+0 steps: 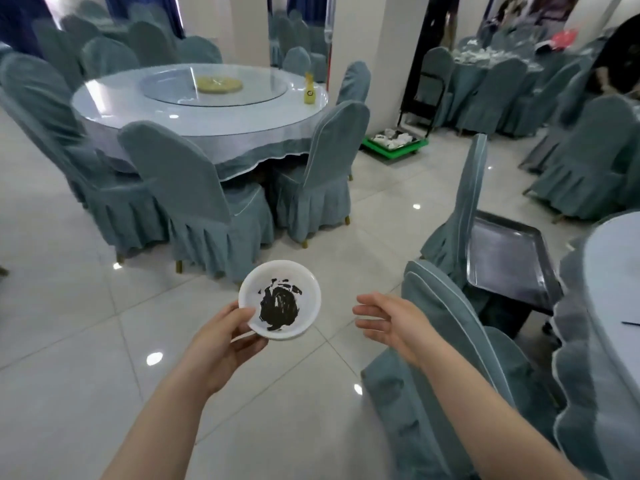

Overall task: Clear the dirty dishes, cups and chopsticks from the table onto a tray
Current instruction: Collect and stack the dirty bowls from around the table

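My left hand grips a small white dish by its near left rim, thumb over the edge, holding it above the tiled floor. Black sauce is smeared across the dish's inside. My right hand hovers to the right of the dish with fingers straight and spread, holding nothing. A dark metal tray lies on the seat of a covered chair at the right, with nothing on it. A thin dark stick, perhaps a chopstick, shows on the table edge at far right.
A blue-covered chair stands just right of my right hand, between me and the tray. The round table is at the far right edge. Another round table with chairs and a yellow bottle stands ahead. A green crate of dishes sits on the floor.
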A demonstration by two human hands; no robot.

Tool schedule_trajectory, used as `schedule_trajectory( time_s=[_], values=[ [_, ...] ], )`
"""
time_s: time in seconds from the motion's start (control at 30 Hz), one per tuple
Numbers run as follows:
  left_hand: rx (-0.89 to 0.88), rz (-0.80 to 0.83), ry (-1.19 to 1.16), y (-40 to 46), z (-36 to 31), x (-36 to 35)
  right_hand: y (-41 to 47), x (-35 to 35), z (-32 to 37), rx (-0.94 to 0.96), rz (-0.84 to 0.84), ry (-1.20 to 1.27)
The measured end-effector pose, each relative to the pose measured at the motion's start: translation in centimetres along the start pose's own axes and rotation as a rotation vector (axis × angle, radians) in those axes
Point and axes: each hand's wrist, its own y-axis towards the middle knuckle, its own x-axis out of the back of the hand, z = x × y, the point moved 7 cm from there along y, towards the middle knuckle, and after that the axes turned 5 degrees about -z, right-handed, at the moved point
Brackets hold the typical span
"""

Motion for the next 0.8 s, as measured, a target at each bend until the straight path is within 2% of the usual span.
schedule_trajectory(
  time_s=[0.13,0.27,0.53,0.8],
  values=[
    [0.027,0.129,0.061,7.4,-4.2,-3.6,3.9,1.4,3.7,0.045,-0.137,0.032],
    [0.094,0.228,0.082,13.6,-6.8,-10.6,6.9,5.5,8.6,0.125,-0.289,0.061],
    [0.152,0.476,0.228,23.7,-8.6,-29.2,13.3,18.8,13.7,0.244,-0.620,0.221],
    [0.230,0.674,0.358,31.3,-8.2,-48.0,19.4,29.4,13.8,0.172,-0.870,0.380]
  ],
)
